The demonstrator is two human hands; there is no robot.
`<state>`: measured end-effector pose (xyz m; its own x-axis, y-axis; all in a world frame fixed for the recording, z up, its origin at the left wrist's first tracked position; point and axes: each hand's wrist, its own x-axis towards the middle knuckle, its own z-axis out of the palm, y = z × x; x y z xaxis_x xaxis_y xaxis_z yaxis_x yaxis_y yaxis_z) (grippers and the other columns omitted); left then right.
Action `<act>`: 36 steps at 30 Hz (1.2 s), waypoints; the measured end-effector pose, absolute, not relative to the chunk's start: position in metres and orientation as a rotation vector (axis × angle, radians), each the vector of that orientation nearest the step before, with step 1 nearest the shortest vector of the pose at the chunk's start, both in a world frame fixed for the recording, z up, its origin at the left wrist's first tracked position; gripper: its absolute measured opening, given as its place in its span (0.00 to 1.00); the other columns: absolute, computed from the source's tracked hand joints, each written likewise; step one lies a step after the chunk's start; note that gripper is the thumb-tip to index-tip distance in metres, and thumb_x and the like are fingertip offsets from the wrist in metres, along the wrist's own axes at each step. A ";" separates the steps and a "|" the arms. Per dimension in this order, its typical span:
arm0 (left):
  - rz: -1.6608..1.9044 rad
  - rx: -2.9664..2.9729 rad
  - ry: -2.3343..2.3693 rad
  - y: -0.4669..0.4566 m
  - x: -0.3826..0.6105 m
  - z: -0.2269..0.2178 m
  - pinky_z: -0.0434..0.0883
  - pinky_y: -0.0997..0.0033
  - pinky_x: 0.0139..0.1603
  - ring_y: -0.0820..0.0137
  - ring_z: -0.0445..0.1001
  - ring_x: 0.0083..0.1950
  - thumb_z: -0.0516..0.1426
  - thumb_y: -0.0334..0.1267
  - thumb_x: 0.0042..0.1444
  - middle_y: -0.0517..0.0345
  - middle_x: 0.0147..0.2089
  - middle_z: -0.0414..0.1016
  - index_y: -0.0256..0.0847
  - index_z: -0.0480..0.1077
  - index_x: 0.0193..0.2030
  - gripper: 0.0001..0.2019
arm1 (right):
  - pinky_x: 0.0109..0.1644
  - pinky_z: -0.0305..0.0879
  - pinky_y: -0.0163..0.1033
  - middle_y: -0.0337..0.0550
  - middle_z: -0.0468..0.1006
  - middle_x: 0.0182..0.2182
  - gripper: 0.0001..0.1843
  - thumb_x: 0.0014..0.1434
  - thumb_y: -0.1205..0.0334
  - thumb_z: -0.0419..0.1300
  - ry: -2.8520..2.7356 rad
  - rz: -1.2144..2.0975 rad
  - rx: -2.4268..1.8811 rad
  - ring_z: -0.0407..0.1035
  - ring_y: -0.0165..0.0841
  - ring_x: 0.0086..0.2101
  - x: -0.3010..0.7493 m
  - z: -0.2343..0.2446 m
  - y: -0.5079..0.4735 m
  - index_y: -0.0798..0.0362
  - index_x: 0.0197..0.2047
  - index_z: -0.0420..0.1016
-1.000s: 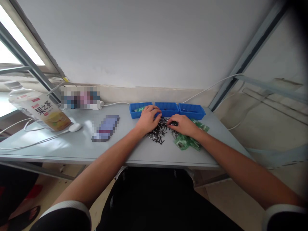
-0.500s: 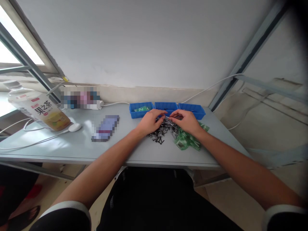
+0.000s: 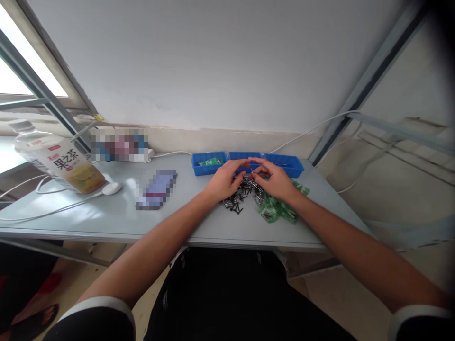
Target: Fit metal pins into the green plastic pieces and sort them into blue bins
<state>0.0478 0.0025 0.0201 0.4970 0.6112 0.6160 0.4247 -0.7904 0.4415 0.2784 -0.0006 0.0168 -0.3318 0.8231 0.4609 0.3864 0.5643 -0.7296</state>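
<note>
I hold both hands curved close together over a heap of small dark and silvery screws [image 3: 243,193] in the middle of the table [image 3: 213,225]. My left hand [image 3: 224,182] arches over the left side of the heap, and my right hand [image 3: 276,181] bends in from the other side, fingers curled. A thin sliver shows among my fingertips, too small for me to tell which hand grips it, or whether either is closed on it. Green packets [image 3: 279,208] lie just beside the heap, partly under my right wrist. Behind my hands stand three blue trays in a row: the left tray [image 3: 209,170] holds green packets too, while my fingers partly hide the middle tray [image 3: 239,155] and the right tray [image 3: 296,167]. Well to my left stands a drink bottle [image 3: 59,158], near a white cable's round end [image 3: 112,188]
</note>
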 end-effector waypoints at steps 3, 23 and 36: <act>1.175 2.508 0.968 -0.001 0.048 0.022 0.74 0.54 0.66 0.58 0.77 0.64 0.51 0.36 0.73 0.49 0.60 0.82 0.43 0.69 0.68 0.20 | 0.53 0.80 0.48 0.42 0.87 0.41 0.26 0.64 0.61 0.62 -1.923 0.594 -0.981 0.83 0.41 0.44 0.278 0.019 -0.002 0.47 0.65 0.76; 1.163 2.256 1.009 0.006 0.052 0.017 0.81 0.62 0.54 0.62 0.85 0.50 0.55 0.43 0.72 0.53 0.54 0.86 0.44 0.80 0.57 0.15 | 0.46 0.79 0.48 0.47 0.82 0.43 0.13 0.66 0.47 0.67 -1.958 0.341 -0.898 0.78 0.42 0.42 0.277 0.028 -0.007 0.46 0.41 0.84; 1.176 2.175 1.055 0.009 0.052 0.012 0.80 0.65 0.47 0.68 0.84 0.39 0.66 0.36 0.62 0.58 0.40 0.87 0.42 0.77 0.44 0.05 | 0.48 0.79 0.49 0.50 0.82 0.50 0.13 0.70 0.51 0.62 -1.926 0.264 -0.911 0.78 0.43 0.45 0.276 0.028 -0.010 0.47 0.50 0.82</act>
